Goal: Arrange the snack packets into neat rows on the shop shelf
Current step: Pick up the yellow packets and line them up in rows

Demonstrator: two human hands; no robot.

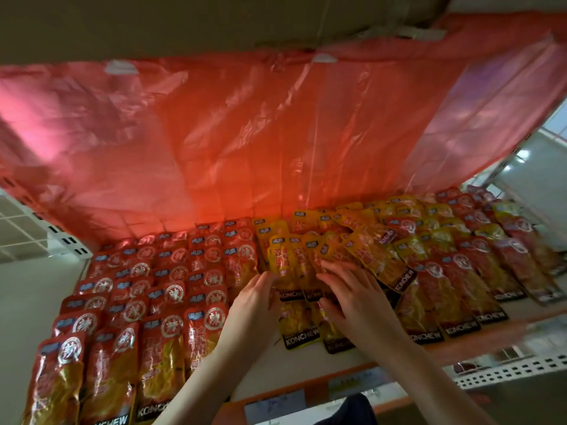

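- Yellow snack packets [294,262] lie in a loose, overlapping cluster at the middle of the shelf [310,371], several tilted off line, their black bottom bands reading KONCHEW.
- Two more yellow packets [299,325] lie flat at 6 o'clock from that cluster, near the shelf's front edge, partly under the hands.
- Left hand [256,305]: at 7 o'clock from the cluster, fingers curled against the lower edge of the yellow packets. Contact is plain; whether they actually pinch a packet cannot be told, as the fingertips are hidden.
- Right hand [352,294]: at 5 o'clock from the cluster, fingers extended and slightly spread, lying flat on the yellow packets, nothing grasped.
- Red snack packets [147,302] fill the shelf at 9 o'clock from the hands, set in straight overlapping rows running front to back, four rows wide or so.
- Further red packets [454,283] at 3 o'clock lie in overlapping rows, somewhat less even, with mixed yellow and red packets [429,228] behind them at 1 o'clock.
- A translucent red plastic sheet [245,133] hangs at 12 o'clock behind and above all the packets, taped along its top edge.
- Price label holders [276,403] sit on the shelf's front rail at 6 o'clock; the print is blurred.
- White perforated shelving [503,368] shows at 4 o'clock, below the shelf.
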